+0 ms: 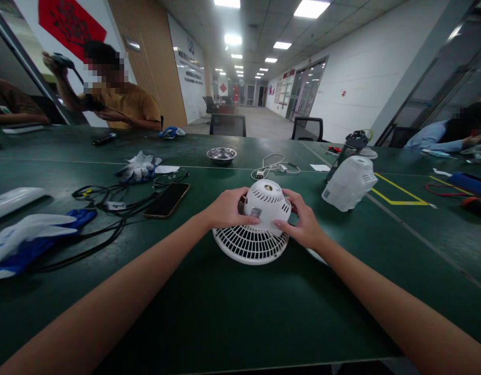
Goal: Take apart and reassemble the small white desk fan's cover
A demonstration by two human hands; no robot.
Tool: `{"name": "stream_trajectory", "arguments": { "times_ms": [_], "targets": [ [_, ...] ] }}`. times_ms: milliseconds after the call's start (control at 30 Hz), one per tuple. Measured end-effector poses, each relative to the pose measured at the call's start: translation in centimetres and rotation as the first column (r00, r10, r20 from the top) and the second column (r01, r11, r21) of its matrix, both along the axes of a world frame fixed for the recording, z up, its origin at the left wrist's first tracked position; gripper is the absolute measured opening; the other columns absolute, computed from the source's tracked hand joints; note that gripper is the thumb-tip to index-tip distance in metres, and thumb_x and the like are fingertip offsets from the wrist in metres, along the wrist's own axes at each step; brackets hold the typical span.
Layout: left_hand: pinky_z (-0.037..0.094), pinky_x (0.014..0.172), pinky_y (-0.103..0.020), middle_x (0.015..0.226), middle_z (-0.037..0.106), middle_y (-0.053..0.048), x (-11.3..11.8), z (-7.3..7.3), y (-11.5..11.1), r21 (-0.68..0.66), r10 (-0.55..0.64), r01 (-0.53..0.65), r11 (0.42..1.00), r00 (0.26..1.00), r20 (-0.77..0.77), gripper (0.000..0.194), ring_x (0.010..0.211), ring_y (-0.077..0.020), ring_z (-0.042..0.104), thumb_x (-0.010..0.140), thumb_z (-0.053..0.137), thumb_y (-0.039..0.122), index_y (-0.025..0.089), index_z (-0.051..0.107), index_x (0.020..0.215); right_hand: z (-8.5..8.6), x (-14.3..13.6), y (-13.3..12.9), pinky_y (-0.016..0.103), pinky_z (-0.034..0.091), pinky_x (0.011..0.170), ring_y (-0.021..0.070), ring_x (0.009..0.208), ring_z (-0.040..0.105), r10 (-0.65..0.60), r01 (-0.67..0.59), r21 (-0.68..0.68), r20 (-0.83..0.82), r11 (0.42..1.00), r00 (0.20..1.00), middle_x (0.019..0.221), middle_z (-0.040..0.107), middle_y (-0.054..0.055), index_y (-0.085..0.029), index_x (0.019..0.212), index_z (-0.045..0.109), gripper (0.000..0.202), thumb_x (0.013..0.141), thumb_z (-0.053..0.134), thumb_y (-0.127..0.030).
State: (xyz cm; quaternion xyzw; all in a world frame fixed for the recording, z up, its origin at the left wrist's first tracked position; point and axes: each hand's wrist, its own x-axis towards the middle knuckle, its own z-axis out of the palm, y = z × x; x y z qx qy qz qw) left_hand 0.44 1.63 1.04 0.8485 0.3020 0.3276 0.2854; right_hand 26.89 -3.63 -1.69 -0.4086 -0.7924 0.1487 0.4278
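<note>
A white fan motor housing point(267, 200) with vent slots and a small label sits over a round white fan grille point(251, 247) on the green table. My left hand point(230, 209) is closed around the housing's left side, its thumb across the front near the label. On the other side my right hand point(303, 221) grips the housing, thumb also at the front. The grille's slatted rim shows below both hands; its back part is hidden by the housing and my fingers.
Left of me lie a phone point(168, 200), black cables point(115, 229) and work gloves point(139, 167). A metal bowl point(222, 154) and a white cable point(269, 169) are farther back. At right stand a white plastic part point(350, 183) and a bottle point(345, 151). Other people sit around the table.
</note>
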Motion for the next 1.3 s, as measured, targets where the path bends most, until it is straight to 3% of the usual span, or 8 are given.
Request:
{"name": "stream_trajectory", "arguments": {
  "times_ms": [167,433,667,900,1033,1200,1300],
  "targets": [
    [0.048,0.081,-0.038,0.105,0.070,-0.013,0.1,-0.1,0.1,-0.055,0.023,-0.023,0.998,1.000,0.007,0.060,0.089,-0.0290,0.063,0.058,0.090,0.046,0.017,0.071,0.108,0.0,0.3,0.0,0.051,0.056,0.094,0.0302,0.107,0.066,0.016,-0.016,-0.028,0.020,0.999,1.000,0.127,0.064,0.011,-0.030,0.148,0.039,0.075,0.083,0.073,-0.048],
    [0.037,0.107,-0.047,0.117,0.070,-0.012,-0.1,-0.1,0.7,-0.179,-0.028,0.040,0.983,0.997,0.071,0.052,0.116,-0.0377,0.055,0.051,0.094,0.038,0.021,0.077,0.097,0.1,0.3,0.0,0.054,0.054,0.099,0.0338,0.123,0.060,0.015,-0.016,0.015,0.071,1.000,0.997,0.147,0.053,0.012,-0.031,0.152,0.038,0.075,0.086,0.069,-0.048],
    [0.043,0.099,-0.046,0.115,0.069,-0.014,-0.1,-0.2,0.4,-0.111,-0.017,0.020,0.994,0.999,0.028,0.053,0.112,-0.0361,0.059,0.057,0.092,0.031,0.019,0.074,0.105,-0.3,0.4,0.2,0.056,0.052,0.101,0.0349,0.127,0.057,0.018,-0.018,0.004,0.048,1.000,0.999,0.150,0.051,0.011,-0.031,0.153,0.036,0.076,0.086,0.069,-0.048],
    [0.046,0.098,-0.045,0.116,0.071,-0.014,0.4,0.3,-0.4,-0.284,-0.015,0.066,0.957,0.984,0.177,0.055,0.113,-0.0374,0.061,0.057,0.090,0.022,0.018,0.071,0.108,-0.4,0.3,0.2,0.058,0.054,0.101,0.0339,0.124,0.059,0.004,-0.004,-0.046,0.000,0.999,1.000,0.150,0.051,0.010,-0.034,0.154,0.034,0.081,0.084,0.073,-0.046],
    [0.047,0.097,-0.047,0.113,0.071,-0.014,0.4,-0.3,-0.1,-0.199,0.013,0.013,0.980,0.992,0.127,0.057,0.110,-0.0373,0.062,0.056,0.092,0.029,0.019,0.072,0.108,-0.3,0.0,0.0,0.059,0.055,0.099,0.0341,0.117,0.064,-0.004,0.005,-0.067,0.012,0.998,1.000,0.145,0.056,0.011,-0.034,0.156,0.029,0.089,0.081,0.076,-0.045],
    [0.046,0.093,-0.046,0.111,0.070,-0.015,0.3,-1.2,0.2,-0.054,0.047,-0.045,0.998,0.998,0.031,0.058,0.103,-0.0355,0.062,0.063,0.090,0.037,0.018,0.071,0.115,-0.4,-0.3,0.0,0.055,0.057,0.097,0.0325,0.112,0.066,-0.034,0.032,-0.074,-0.017,0.997,0.999,0.133,0.063,0.011,-0.030,0.153,0.034,0.087,0.079,0.078,-0.044],
    [0.045,0.095,-0.045,0.112,0.070,-0.015,0.4,-1.4,0.2,-0.049,0.043,-0.041,0.998,0.999,0.034,0.060,0.104,-0.0351,0.062,0.065,0.089,0.038,0.018,0.070,0.117,-0.5,-0.3,0.0,0.055,0.057,0.095,0.0325,0.110,0.067,-0.042,0.042,-0.078,-0.007,0.996,0.999,0.131,0.064,0.011,-0.029,0.152,0.035,0.086,0.079,0.078,-0.043]
  ]
}}
